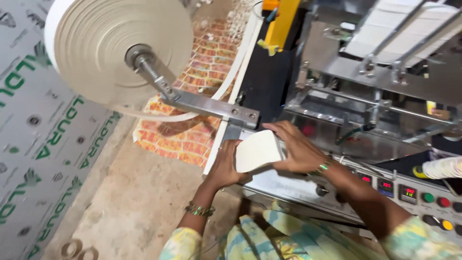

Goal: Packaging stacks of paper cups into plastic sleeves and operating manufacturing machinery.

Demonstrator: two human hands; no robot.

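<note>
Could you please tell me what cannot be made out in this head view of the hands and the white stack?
- White stack: far end hidden by the right hand.
- Left hand: fingers hidden behind the stack.
- Paper roll: top cut off by the frame edge.
- Control panel: display digits too small.

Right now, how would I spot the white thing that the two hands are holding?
Find the huge paper roll at the upper left, then follow its metal arm down to the machine. There the left hand and right hand squeeze a stack of white napkins, the only white thing between them.
</note>
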